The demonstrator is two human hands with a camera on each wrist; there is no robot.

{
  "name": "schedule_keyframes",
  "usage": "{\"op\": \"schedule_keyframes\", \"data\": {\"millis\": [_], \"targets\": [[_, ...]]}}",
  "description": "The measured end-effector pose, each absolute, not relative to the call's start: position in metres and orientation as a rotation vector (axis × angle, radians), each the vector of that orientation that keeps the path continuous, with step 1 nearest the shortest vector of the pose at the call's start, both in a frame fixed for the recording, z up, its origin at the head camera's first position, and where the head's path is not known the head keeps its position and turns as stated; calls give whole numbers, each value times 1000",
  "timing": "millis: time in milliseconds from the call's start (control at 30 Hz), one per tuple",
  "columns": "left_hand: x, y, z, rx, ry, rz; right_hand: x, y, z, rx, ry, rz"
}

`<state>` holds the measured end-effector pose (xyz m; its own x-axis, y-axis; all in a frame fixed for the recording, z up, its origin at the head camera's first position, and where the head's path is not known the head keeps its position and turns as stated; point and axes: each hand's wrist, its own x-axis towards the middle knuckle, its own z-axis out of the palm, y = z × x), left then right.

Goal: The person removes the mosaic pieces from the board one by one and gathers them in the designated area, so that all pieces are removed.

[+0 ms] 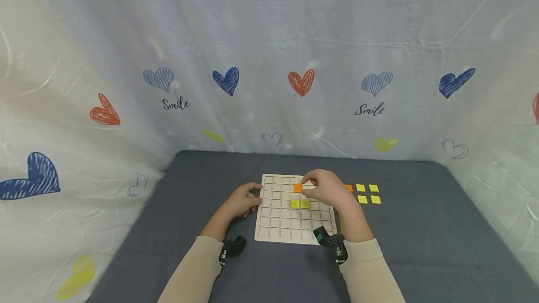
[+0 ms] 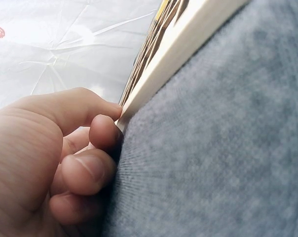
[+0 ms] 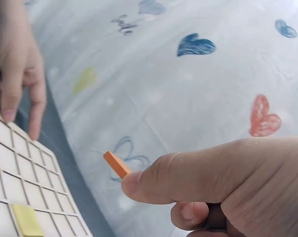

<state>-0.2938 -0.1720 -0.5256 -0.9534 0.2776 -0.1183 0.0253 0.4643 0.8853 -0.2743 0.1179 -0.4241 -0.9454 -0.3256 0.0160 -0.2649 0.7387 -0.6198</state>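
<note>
A pale wooden grid board (image 1: 273,233) lies on the table. Along its left edge my left hand (image 1: 240,201) rests, thumb and index finger touching the rim at separate spots while the other fingers curl under. Between the thumb and fingers of my right hand (image 1: 326,187) is a small square orange tile (image 1: 298,187), held over the upper middle of the board; in the right wrist view the orange tile (image 3: 116,164) is tilted and clear of the grid. Two yellow tiles, a left one (image 1: 295,204) and a right one (image 1: 305,204), sit side by side on the board just below it.
Right of the board, several yellow tiles (image 1: 362,198) lie in two rows on the dark grey tablecloth (image 1: 421,228). Another orange tile (image 1: 348,188) shows partly behind my right hand. A white curtain (image 1: 269,36) with printed hearts hangs behind the table.
</note>
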Motion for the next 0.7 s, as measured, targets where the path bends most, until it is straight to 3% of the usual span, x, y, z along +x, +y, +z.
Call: {"op": "schedule_keyframes", "data": {"millis": [700], "targets": [[-293, -171, -525, 255, 2484, 1483, -275, 215, -423, -210, 2798, -1098]]}}
